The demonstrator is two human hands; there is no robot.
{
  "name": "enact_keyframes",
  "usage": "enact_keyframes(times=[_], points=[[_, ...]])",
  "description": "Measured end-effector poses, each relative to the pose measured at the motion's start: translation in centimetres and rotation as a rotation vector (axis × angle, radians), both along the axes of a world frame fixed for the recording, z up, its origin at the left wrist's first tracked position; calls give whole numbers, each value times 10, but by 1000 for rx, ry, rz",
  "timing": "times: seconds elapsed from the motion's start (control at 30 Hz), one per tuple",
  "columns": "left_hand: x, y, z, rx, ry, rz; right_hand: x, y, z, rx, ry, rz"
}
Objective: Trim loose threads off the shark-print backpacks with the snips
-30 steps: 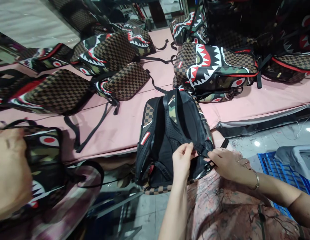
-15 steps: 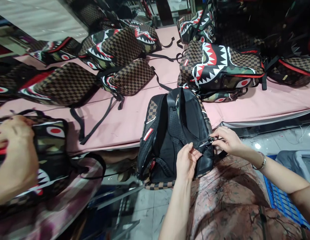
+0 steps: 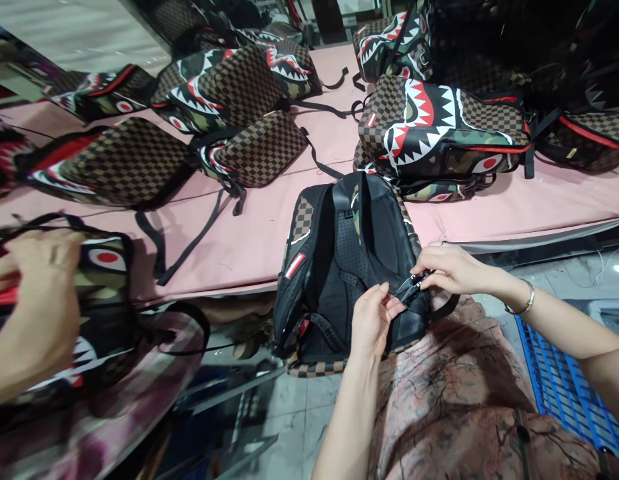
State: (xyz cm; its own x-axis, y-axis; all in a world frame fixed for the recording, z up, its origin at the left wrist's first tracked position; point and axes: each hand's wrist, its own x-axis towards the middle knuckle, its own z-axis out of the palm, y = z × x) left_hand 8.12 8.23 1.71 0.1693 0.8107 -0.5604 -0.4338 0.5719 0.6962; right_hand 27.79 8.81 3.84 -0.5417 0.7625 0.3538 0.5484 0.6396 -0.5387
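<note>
A black-backed backpack (image 3: 346, 247) with checkered sides leans against the table edge, its padded back and shoulder straps facing me. My left hand (image 3: 373, 313) is closed, thumb and fingers pinching at a black strap (image 3: 396, 308) low on the backpack's right side. Small thread snips (image 3: 408, 287) sit in my right hand (image 3: 442, 270), their metal blades pointing left toward my left fingertips. The blades look slightly apart. Any thread between blades and fingers is too fine to make out.
Several shark-mouth checkered backpacks (image 3: 414, 127) lie along the pink table (image 3: 259, 247). At left, another person's hand (image 3: 46, 280) grips a camouflage backpack (image 3: 109, 287). A blue plastic basket (image 3: 564, 380) stands at my lower right, and metal legs (image 3: 234, 393) show below the table.
My right hand has shifted slightly up and left with the snips, whose blades look more parted. My left hand stays almost in place. The other person's hand has moved slightly right.
</note>
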Motion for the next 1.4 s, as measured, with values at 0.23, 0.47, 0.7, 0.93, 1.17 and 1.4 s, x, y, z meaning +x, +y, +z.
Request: enact_keyframes(times=[0.23,0.47,0.7,0.93,1.17,1.4], points=[[-1,1,1,-7,14,-16,0,6,1,75,-49,19],[-2,1,-1,-25,4,-1,2,-9,-23,-177,252,-168],[-3,0,-6,61,45,123,-14,-62,-47,-514,328,-478],[-4,-20,-13,426,359,97,-9,-91,-40,-905,677,-235],[9,-72,-13,1770,975,-115,-30,-90,-33,-1222,1114,-370],[-26,-55,38,1113,448,98,-37,-79,-53,-906,831,-606]])
